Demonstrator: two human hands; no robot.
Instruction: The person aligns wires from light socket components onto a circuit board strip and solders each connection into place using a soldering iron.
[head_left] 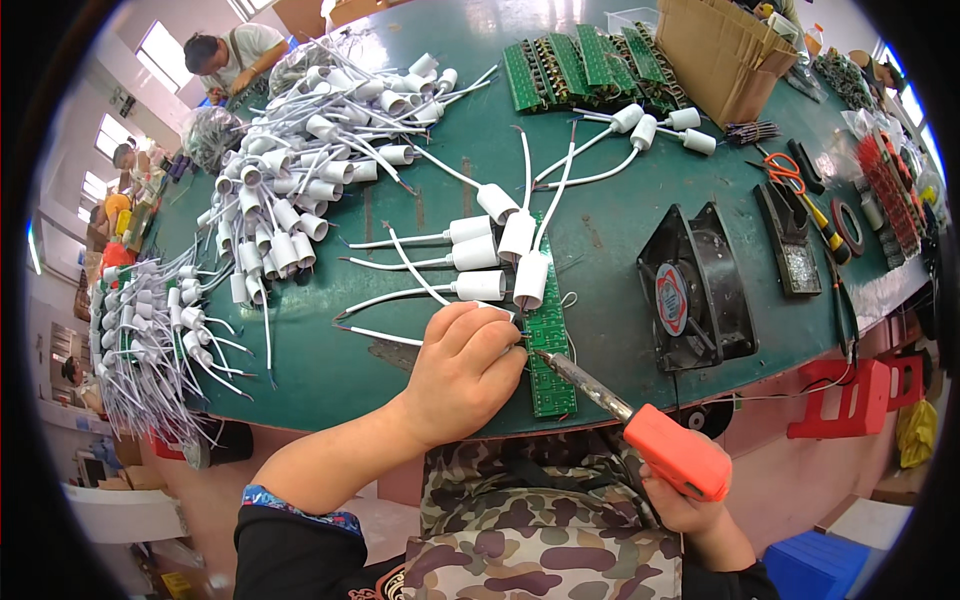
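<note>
Camouflage apron (545, 550), worn, below the front edge of the green table (680, 180). Soldering iron (682, 455), one, red handle: wrapped in the right hand (680, 495), tip at or just above the circuit board (553, 392). Circuit board: long, green, flat, its near end close to the front edge. Left hand (465, 370): fingers bunched at the board's left side, beside the tip; what they pinch, if anything, I cannot tell. Risks, as I judge them: a slip of the iron could burn those fingers; a tug on the white sockets (532, 280) over the board's far part could shift it under the tip. Room: scant leftward, where sockets and leads crowd; rightward, a strip of tabletop reaching to the black fan (735, 290), whose frame limits any wide swing.
</note>
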